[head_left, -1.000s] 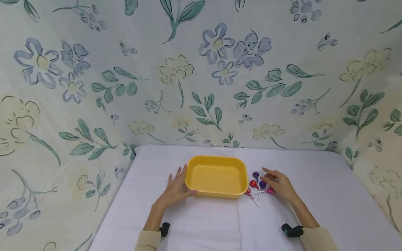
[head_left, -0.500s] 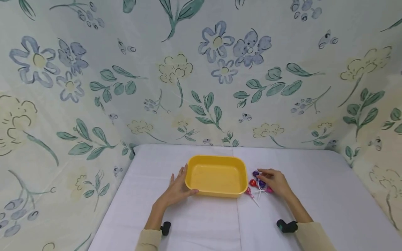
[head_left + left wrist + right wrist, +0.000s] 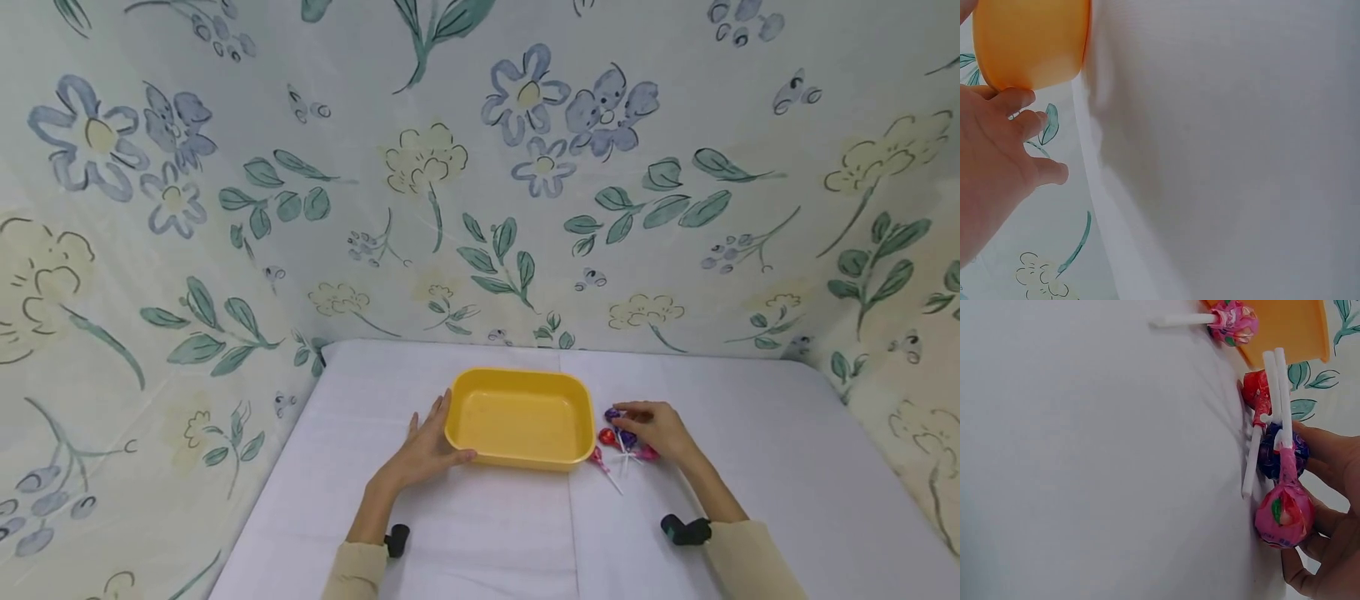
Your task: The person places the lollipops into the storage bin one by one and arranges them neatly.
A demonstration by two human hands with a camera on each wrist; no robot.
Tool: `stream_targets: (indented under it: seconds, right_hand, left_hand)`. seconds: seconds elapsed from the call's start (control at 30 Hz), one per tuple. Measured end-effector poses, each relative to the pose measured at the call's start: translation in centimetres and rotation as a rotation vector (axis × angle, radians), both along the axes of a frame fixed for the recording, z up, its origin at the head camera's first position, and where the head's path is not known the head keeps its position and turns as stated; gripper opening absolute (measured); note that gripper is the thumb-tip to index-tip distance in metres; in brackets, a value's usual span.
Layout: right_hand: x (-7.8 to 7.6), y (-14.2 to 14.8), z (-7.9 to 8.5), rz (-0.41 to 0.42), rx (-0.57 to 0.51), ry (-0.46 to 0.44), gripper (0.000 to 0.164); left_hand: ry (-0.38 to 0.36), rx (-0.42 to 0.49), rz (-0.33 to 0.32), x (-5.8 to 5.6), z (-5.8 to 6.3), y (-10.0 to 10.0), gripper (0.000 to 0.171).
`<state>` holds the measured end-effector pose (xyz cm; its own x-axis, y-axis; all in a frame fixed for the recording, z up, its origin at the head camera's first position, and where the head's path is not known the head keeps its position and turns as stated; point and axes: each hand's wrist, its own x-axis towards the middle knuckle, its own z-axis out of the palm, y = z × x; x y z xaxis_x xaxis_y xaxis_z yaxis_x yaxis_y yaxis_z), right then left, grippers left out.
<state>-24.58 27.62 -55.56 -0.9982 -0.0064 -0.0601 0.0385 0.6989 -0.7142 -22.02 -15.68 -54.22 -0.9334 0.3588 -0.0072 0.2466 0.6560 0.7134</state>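
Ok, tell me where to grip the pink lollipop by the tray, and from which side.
Probably by its stick, coming from the near side: the candy end lies close to the tray, while the stick points away from it over bare cloth.

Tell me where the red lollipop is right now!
In the head view, the red lollipop is just right of the yellow tray, between it and the purple lollipops by the right hand.
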Motion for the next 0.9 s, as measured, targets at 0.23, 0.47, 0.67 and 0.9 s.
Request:
stream_targets:
  seconds: [0.23, 0.47, 0.67, 0.9]
  right_hand:
    - [0.17, -0.40, 0.03, -0.022, 0.019, -0.006, 0.035]
    - [0.02, -0.65, 0.02, -0.022, 0.008, 0.008, 0.033]
    - [-0.19, -0.68, 0.09, -0.058, -0.001, 0.014, 0.033]
    - [-0.08, 0.24, 0.57, -0.155, -0.051, 0.010, 0.040]
  left_hand:
    - [0.002, 0.024, -0.010, 0.10, 0.51, -0.10, 0.117]
    - [-0.015, 0.027, 0.000, 0.10, 0.43, -0.22, 0.114]
    - [-0.022, 0.035, 0.018, 0.13, 0.57, -0.34, 0.114]
    - [-0.062, 0.053, -0.005, 0.02, 0.51, -0.15, 0.117]
